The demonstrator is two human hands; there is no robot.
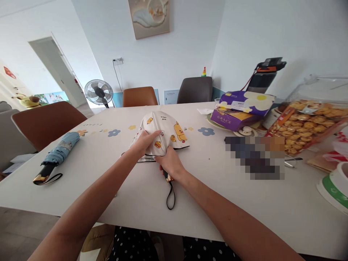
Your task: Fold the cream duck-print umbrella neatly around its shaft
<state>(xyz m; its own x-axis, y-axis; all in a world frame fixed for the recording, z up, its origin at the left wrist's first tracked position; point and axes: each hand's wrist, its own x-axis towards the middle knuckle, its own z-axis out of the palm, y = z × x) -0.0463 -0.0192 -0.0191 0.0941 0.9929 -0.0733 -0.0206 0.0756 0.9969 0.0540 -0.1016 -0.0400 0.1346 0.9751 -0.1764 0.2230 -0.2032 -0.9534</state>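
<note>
A white umbrella (pixel 163 127) printed with yellow cartoon figures lies partly folded on the table, its canopy loose and spread toward the far side. My left hand (pixel 144 143) is closed on the left part of the canopy, thumb on top of the fabric and the other fingers mostly hidden. Around the dark handle with its gold-coloured end, my right hand (pixel 172 163) is wrapped near the canopy's lower edge. A black wrist strap (pixel 170 198) hangs from the handle onto the tabletop. To the left lies a rolled blue umbrella (pixel 61 150) with a black handle, apart from both hands.
The pale table (pixel 130 203) has printed flowers. On its right stand purple boxes (pixel 233 117), a dark bottle (pixel 262 79), a clear snack jar (pixel 304 123) and a white-green roll (pixel 337 188). A blurred patch covers something beside them. Chairs (pixel 140 97) and a fan (pixel 98 92) stand beyond.
</note>
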